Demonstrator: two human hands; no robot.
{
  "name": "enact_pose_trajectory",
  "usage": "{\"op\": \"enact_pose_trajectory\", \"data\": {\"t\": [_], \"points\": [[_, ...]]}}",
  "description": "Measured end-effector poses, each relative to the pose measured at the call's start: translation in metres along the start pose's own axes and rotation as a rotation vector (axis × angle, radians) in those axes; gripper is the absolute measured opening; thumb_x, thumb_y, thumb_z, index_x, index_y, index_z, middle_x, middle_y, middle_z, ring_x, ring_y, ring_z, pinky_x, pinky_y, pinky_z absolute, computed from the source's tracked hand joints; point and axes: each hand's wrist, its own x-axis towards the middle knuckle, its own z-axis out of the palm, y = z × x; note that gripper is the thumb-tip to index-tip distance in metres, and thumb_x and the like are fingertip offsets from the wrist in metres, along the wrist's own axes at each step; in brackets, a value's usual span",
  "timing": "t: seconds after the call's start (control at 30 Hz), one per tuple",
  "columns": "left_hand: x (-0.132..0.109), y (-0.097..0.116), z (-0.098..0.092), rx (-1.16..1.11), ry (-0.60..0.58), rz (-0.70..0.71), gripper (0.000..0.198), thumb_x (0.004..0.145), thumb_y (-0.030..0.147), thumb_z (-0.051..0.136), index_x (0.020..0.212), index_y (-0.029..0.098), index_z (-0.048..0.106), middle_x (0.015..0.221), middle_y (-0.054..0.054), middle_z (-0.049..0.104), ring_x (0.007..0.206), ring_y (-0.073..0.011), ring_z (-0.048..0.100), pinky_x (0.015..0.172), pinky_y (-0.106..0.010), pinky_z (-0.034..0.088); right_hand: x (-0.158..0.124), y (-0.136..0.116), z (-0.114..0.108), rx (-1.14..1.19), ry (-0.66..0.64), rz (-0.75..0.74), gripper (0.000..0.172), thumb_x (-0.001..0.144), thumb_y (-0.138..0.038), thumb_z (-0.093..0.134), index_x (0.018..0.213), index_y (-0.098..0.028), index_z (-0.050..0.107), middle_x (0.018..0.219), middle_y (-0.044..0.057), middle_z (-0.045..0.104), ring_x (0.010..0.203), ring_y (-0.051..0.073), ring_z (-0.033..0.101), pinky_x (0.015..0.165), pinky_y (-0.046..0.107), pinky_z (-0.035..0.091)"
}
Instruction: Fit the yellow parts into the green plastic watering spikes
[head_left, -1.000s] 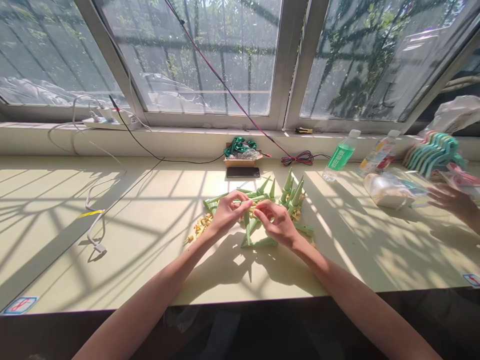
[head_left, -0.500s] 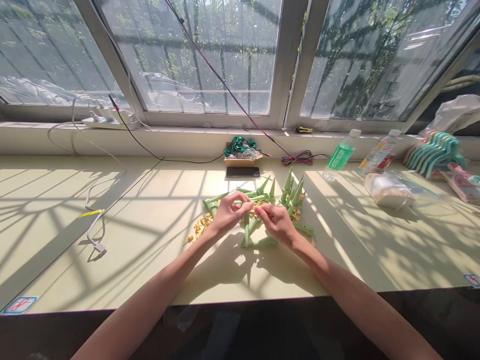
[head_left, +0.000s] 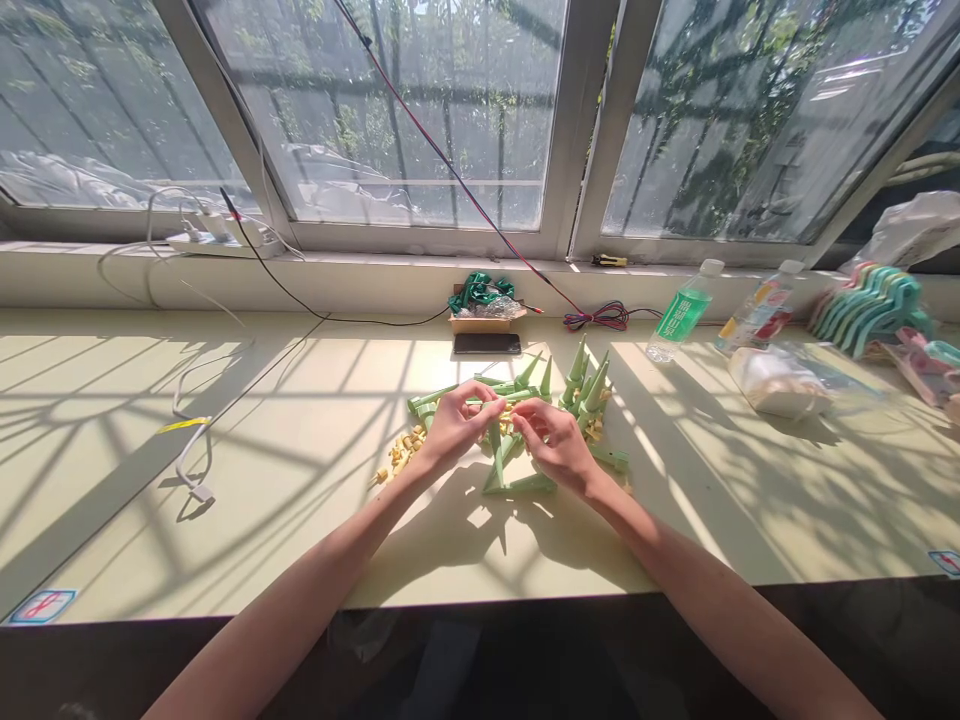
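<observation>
My left hand [head_left: 463, 422] is closed in a pinch on a green plastic cone [head_left: 496, 455], whose pointed end hangs down. Close by on its right, my right hand [head_left: 553, 440] has its thumb and fingers drawn together at the cone's upper end; whatever they hold is too small to make out. Around both hands lie several more green cones [head_left: 592, 390], some upright and some on their sides. Small yellow plugs [head_left: 401, 452] are heaped at the left, with others partly hidden behind my hands. One green piece [head_left: 529, 484] rests on the table below my fingers.
A black phone [head_left: 487, 344] lies behind the pile, before a small box [head_left: 486, 322] of green material. To the right stand two bottles, one green-labelled [head_left: 684, 312], a wrapped packet [head_left: 780, 382] and hangers [head_left: 870, 305]. A white cable [head_left: 187, 465] crosses the left side.
My right fingertips have shifted slightly up around the cone's top end. The cone's tip has swung a little to the right; my left hand keeps its pinch.
</observation>
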Motion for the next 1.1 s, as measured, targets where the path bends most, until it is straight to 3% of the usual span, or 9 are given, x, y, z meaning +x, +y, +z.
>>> {"op": "enact_pose_trajectory", "data": {"t": [0.17,0.33,0.53,0.87,1.1], "points": [[-0.0003,-0.0007,0.0003,0.012,-0.005,0.001,0.035,0.077,0.043,0.072,0.068,0.014,0.056,0.087,-0.002,0.059,0.046,-0.0026,0.047,0.039,-0.017,0.035,0.0001,-0.0002,-0.0005,0.005,0.001,0.024,0.021,0.096,-0.038,0.050,0.091,-0.020,0.059,0.074,0.003,0.063,0.058,0.014,0.057,0.055,0.026,0.046],[-0.0009,-0.0006,0.0021,0.021,-0.019,0.001,0.034,0.079,0.043,0.071,0.069,0.014,0.055,0.083,-0.001,0.058,0.044,-0.0023,0.045,0.038,-0.017,0.034,0.0004,-0.0002,-0.0004,0.003,0.003,0.068,0.027,0.097,-0.041,0.048,0.082,-0.020,0.056,0.059,-0.003,0.048,0.048,0.011,0.042,0.048,0.024,0.036],[-0.0019,0.0011,0.0027,0.078,-0.032,0.085,0.031,0.080,0.040,0.069,0.070,0.014,0.056,0.084,-0.002,0.058,0.050,-0.0036,0.047,0.039,-0.016,0.035,0.0013,-0.0006,-0.0013,-0.046,-0.003,0.033,0.036,0.099,-0.042,0.044,0.071,-0.020,0.050,0.055,-0.005,0.037,0.047,0.009,0.032,0.048,0.024,0.030],[-0.0006,-0.0018,0.0014,0.067,-0.031,0.107,0.029,0.081,0.038,0.069,0.070,0.014,0.057,0.085,-0.001,0.057,0.052,-0.0044,0.049,0.041,-0.016,0.037,0.0021,-0.0001,-0.0004,-0.063,0.011,0.025,0.039,0.100,-0.040,0.042,0.068,-0.020,0.049,0.054,-0.005,0.040,0.048,0.009,0.036,0.050,0.024,0.032],[-0.0007,-0.0005,0.0019,0.014,0.001,0.071,0.031,0.080,0.039,0.071,0.069,0.013,0.058,0.083,-0.001,0.057,0.049,-0.0038,0.049,0.041,-0.016,0.037,-0.0003,-0.0011,-0.0005,-0.010,0.004,-0.021,0.018,0.094,-0.035,0.055,0.095,-0.018,0.061,0.083,0.004,0.067,0.063,0.013,0.060,0.056,0.025,0.046]]}}
